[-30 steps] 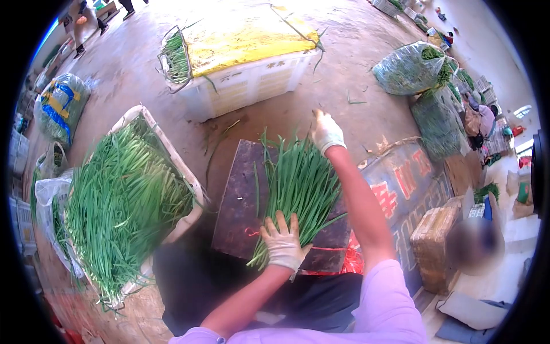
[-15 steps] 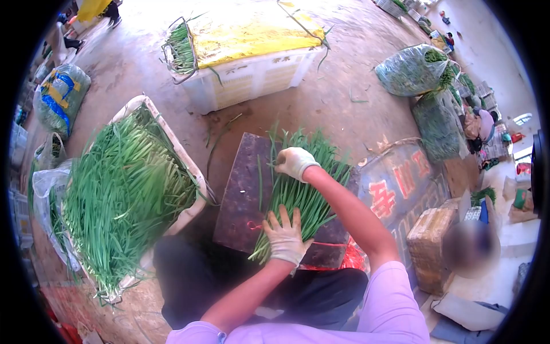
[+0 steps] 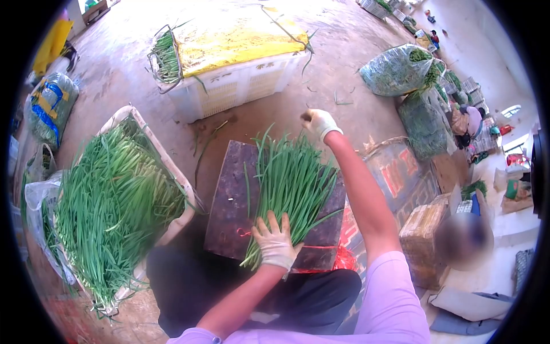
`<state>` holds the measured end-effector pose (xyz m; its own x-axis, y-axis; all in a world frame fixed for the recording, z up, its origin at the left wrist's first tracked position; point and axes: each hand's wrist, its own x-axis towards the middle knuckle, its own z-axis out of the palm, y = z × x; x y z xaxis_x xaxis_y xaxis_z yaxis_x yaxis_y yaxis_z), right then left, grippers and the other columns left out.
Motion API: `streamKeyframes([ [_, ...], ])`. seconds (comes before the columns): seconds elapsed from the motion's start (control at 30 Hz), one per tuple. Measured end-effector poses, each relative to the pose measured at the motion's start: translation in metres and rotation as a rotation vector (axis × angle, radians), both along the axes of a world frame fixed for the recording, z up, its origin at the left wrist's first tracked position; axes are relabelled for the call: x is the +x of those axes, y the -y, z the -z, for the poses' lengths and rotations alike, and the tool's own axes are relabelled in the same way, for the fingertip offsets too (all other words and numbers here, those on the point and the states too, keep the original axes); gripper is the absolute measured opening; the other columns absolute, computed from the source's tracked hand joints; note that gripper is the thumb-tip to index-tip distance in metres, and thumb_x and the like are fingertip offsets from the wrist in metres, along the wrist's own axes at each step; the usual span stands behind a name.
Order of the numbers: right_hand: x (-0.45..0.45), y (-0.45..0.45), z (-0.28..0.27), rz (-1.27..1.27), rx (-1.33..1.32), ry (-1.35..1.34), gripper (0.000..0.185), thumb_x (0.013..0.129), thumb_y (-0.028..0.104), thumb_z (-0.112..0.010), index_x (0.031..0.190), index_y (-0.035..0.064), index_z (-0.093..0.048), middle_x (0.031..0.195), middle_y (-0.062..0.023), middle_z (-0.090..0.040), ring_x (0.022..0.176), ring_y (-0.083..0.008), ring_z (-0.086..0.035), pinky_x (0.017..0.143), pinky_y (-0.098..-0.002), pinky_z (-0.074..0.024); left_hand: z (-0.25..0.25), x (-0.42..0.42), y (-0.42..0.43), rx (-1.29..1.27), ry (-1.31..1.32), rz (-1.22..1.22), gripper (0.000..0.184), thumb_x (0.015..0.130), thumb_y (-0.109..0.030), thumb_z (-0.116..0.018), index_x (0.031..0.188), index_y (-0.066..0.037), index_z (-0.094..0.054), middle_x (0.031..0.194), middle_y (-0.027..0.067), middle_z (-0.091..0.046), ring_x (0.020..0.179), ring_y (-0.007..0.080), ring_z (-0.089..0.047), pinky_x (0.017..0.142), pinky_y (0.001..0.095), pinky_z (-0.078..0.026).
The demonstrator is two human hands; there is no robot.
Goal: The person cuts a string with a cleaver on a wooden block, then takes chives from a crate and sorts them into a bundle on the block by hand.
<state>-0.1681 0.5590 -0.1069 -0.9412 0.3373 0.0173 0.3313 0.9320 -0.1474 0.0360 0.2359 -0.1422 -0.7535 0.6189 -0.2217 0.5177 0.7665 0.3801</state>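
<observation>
A loose bunch of garlic chives (image 3: 292,178), long and green, lies on a dark board (image 3: 226,200) in front of me, its pale ends toward my lap. My left hand (image 3: 274,243), in a light glove with bare fingertips, rests flat on those lower ends with its fingers spread. Past the leafy far end, my right hand (image 3: 319,122), gloved the same way, is raised with its fingers pinched together; whatever may be between them is too small to see. Red string (image 3: 243,232) lies on the board, and red plastic strips (image 3: 344,259) hang by its near right corner.
To the left stands a white crate (image 3: 186,195) heaped with chives. Ahead is another white crate (image 3: 240,92) under a yellow cover (image 3: 240,46). Filled plastic bags (image 3: 395,69) stand at right. A cardboard box (image 3: 423,243) is close to a person (image 3: 465,241) on the right.
My right hand has moved up and away from the chives, off the bunch's leafy part to beyond its far end. My left hand stays on the lower ends.
</observation>
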Motion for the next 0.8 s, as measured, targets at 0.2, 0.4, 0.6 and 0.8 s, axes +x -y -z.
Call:
streamKeyframes([
  [0.2, 0.018, 0.028, 0.031, 0.063, 0.036, 0.233, 0.039, 0.083, 0.038, -0.067, 0.11, 0.0105, -0.072, 0.107, -0.0176, -0.071, 0.099, -0.0365, -0.067, 0.092, -0.043, -0.0525, 0.0, 0.0, -0.001, 0.018, -0.023, -0.014, 0.108, 0.067, -0.059, -0.078, 0.151, -0.007, -0.033, 0.152, 0.0285, -0.026, 0.139, 0.0523, -0.024, 0.112, 0.0656, -0.017],
  [0.4, 0.017, -0.003, 0.062, 0.325, -0.09, -0.418, 0.012, 0.082, 0.019, -0.067, 0.09, 0.0122, -0.073, 0.091, -0.0155, -0.071, 0.091, -0.0353, -0.067, 0.083, -0.0449, -0.0531, 0.0, 0.001, -0.001, 0.007, -0.021, -0.018, 0.108, 0.067, -0.059, -0.078, 0.151, -0.007, -0.033, 0.152, 0.0286, -0.025, 0.139, 0.0524, -0.024, 0.112, 0.0654, -0.017],
  [0.6, 0.013, 0.044, 0.015, -0.405, 0.02, -0.411, 0.022, 0.076, 0.013, -0.069, 0.096, 0.0189, -0.075, 0.112, -0.0136, -0.067, 0.106, -0.0352, -0.062, 0.09, -0.0438, -0.0513, 0.002, 0.002, -0.001, -0.009, -0.023, 0.013, 0.102, 0.073, -0.06, -0.072, 0.151, -0.008, -0.033, 0.152, 0.0289, -0.027, 0.137, 0.0535, -0.026, 0.11, 0.0676, -0.017],
  [0.8, 0.005, 0.083, 0.03, -0.601, 0.214, -0.275, 0.016, 0.072, 0.016, -0.07, 0.087, 0.0186, -0.075, 0.111, -0.0067, -0.067, 0.114, -0.0295, -0.059, 0.096, -0.0416, -0.0454, 0.001, 0.002, -0.001, -0.03, -0.037, -0.007, 0.107, 0.068, -0.06, -0.077, 0.151, -0.008, -0.034, 0.152, 0.0287, -0.027, 0.139, 0.0519, -0.025, 0.112, 0.0654, -0.018],
])
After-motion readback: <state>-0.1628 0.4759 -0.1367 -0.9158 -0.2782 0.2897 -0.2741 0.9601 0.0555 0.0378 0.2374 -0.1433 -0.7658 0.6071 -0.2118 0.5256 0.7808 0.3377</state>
